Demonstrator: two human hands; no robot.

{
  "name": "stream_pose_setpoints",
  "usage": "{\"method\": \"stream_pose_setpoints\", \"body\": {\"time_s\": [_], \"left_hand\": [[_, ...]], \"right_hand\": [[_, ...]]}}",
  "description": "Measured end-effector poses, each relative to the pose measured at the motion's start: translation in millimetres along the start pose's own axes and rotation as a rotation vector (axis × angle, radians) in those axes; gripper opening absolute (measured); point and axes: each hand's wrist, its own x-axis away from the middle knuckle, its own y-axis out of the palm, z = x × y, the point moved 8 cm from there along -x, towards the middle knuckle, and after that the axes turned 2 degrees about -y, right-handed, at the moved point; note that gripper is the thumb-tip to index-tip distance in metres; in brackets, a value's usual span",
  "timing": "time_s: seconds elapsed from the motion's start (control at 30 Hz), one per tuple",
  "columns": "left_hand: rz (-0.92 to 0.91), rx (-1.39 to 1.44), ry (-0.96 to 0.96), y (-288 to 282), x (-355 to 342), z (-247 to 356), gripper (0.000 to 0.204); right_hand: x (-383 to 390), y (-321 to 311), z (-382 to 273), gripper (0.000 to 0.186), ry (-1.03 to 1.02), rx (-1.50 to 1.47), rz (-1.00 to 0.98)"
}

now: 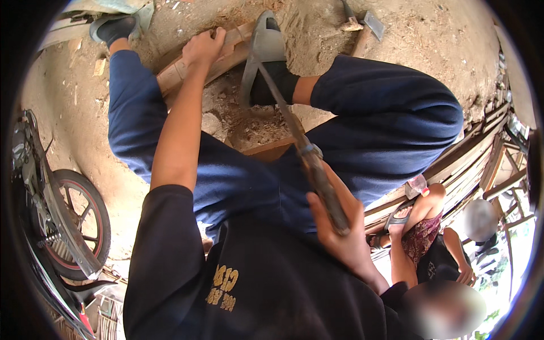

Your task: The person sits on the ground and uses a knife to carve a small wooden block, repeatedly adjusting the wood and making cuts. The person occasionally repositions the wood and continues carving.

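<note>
My left hand (201, 50) grips a pale wooden plank (170, 78) lying on the dirt between my feet. My right hand (345, 229) is closed round the dark, worn handle of a long narrow blade (279, 97), which has a metal collar at its handle. The blade points up and forward, its far end beside my grey-sandalled right foot (263, 48). Whether that end touches the plank or foot, I cannot tell.
A hammer-like tool (371, 25) lies on the dirt at the upper right. A motorcycle (56, 215) stands at left. A seated person (430, 243) is at my right, beside wooden poles (476, 141) and a clear plastic bottle (415, 184).
</note>
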Motion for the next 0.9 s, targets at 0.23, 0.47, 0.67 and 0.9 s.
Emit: {"method": "stream_pose_setpoints", "body": {"time_s": [0.23, 0.47, 0.67, 0.9], "left_hand": [[0.092, 0.109, 0.03, 4.9, -4.2, 6.1, 0.071], [0.067, 0.081, 0.028, 11.1, 3.6, -2.0, 0.07], [0.093, 0.078, 0.016, -3.3, 5.3, -5.9, 0.07], [0.095, 0.066, 0.068, 4.6, -0.8, -1.6, 0.071]], "right_hand": [[-1.7, -1.5, -0.2, 0.049, 0.024, -0.001, 0.014], [-44.1, 22.4, 17.3, 0.048, 0.133, -0.029, -0.075], [6.1, -8.5, -7.1, 0.042, 0.011, 0.005, 0.006], [0.0, -0.5, 13.5, 0.043, 0.082, -0.04, 0.012]]}}
